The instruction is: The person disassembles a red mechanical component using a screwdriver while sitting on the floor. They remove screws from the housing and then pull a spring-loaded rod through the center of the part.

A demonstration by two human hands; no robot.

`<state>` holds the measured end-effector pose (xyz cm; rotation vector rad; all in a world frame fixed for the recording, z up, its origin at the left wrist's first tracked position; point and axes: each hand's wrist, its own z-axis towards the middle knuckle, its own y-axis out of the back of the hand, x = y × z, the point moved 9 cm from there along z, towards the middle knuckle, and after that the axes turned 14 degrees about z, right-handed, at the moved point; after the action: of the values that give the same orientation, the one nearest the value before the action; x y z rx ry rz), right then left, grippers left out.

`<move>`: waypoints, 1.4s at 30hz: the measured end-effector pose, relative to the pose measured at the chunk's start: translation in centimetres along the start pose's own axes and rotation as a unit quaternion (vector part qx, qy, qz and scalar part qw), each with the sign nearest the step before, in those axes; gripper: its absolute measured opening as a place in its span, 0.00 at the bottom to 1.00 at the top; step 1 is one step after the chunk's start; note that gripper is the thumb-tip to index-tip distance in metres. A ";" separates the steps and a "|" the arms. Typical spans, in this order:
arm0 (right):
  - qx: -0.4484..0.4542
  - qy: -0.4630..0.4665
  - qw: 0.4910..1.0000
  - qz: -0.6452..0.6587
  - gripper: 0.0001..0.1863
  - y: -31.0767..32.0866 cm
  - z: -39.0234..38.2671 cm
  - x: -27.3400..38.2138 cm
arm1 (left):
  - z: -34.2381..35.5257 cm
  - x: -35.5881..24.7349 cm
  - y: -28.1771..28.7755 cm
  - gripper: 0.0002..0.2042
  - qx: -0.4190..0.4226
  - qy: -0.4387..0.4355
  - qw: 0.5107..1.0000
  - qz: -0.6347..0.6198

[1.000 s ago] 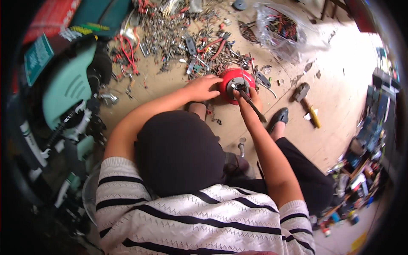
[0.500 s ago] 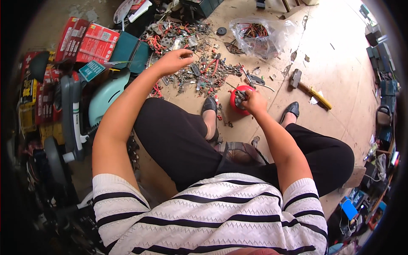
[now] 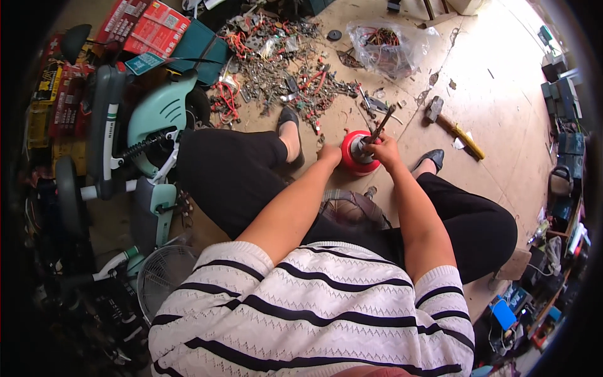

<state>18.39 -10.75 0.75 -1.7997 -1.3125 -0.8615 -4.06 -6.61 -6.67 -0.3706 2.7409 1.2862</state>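
Note:
A red round object (image 3: 358,164) with a grey metal-looking middle sits on the floor between my feet. My right hand (image 3: 384,151) is closed around a dark rod-like tool (image 3: 381,123) above it, the tool's long end slanting up and away to the right. At the red object's left rim, my left hand (image 3: 329,154) is closed with its fingers drawn together. What it pinches, if anything, is hidden. Beyond both hands spreads a heap of small scrap parts (image 3: 276,69), with bits of red wire and metal.
A hammer (image 3: 455,127) with a yellow handle lies to the right. A clear plastic bag (image 3: 389,53) of wires is beyond the heap. At left stand a mint-green scooter (image 3: 141,141) and red boxes (image 3: 157,28). A fan (image 3: 163,273) is near my left side. Cluttered shelving (image 3: 568,163) lines the right.
My left hand has come back from over the scrap heap to the red object's left rim. The tool in my right hand now points up. My view has shifted slightly.

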 end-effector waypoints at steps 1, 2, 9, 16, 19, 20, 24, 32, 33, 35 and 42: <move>-0.006 -0.047 0.998 0.028 0.13 1.8 -0.7 -1.8 | -1.3 -1.4 -2.3 0.26 0.030 0.032 0.997 -0.056; -0.022 -0.060 0.998 0.008 0.13 4.7 -1.1 -2.9 | -3.0 -3.4 -4.1 0.32 0.062 0.065 0.990 -0.107; -0.026 -0.083 0.995 0.044 0.11 4.9 -1.4 -1.0 | -4.7 -7.1 -5.5 0.60 0.142 -0.156 0.950 -0.229; -0.092 -0.109 0.980 0.137 0.11 11.1 -1.7 -1.6 | -7.1 -14.3 -1.5 0.60 -0.048 -0.216 0.973 -0.068; -0.134 -0.112 0.965 0.194 0.11 11.9 -1.9 -1.6 | -7.2 -15.9 -0.7 0.57 -0.041 -0.214 0.975 -0.049; -0.143 -0.117 0.965 0.188 0.11 11.8 -2.0 -1.3 | -7.3 -16.2 -0.3 0.52 -0.056 -0.204 0.977 -0.039; -0.204 -0.141 0.966 0.077 0.13 13.4 -3.0 -0.1 | -7.5 -17.5 0.1 0.46 -0.065 -0.198 0.978 -0.004; -0.154 -0.124 0.862 -0.467 0.17 15.3 -12.4 6.1 | -6.4 -18.1 0.8 0.47 -0.052 -0.250 0.967 0.004; -0.156 -0.125 0.860 -0.470 0.17 14.4 -13.4 8.0 | -6.3 -18.2 1.0 0.47 -0.057 -0.256 0.965 0.006; -0.082 -0.047 0.894 -0.438 0.14 11.7 -13.8 10.5 | -6.5 -18.2 1.5 0.46 -0.063 -0.265 0.962 0.012; -0.023 0.085 0.825 -0.558 0.11 9.0 -10.6 12.0 | -7.7 -18.9 1.0 0.46 -0.022 -0.310 0.948 0.073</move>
<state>29.12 -16.08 14.71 -0.7883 -2.2297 -1.5951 14.14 -8.47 2.48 0.2147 2.2318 1.2278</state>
